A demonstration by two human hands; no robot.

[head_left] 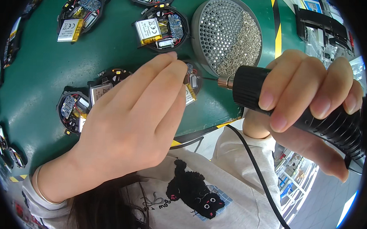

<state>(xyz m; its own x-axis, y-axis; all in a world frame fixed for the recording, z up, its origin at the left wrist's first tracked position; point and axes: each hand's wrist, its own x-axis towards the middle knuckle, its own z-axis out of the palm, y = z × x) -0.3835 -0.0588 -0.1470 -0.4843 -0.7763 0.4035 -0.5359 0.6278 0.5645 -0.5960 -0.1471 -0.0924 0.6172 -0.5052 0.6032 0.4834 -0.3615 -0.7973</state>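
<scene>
My left hand (135,113) lies flat over a round black device (192,80) with an open back, its fingertips pressing it onto the green table (43,65). Most of that device is hidden under my fingers. My right hand (309,102) grips a black electric screwdriver (273,97) whose thin metal bit points left at the device's edge. A black cable runs down from the screwdriver across my light shirt.
Several more open round devices with silver batteries and blue circuit boards lie about: one (162,29) just behind my left hand, one (80,14) at the far left, two (72,108) beside my wrist. A grey round perforated tray (228,33) holds a heap of small screws.
</scene>
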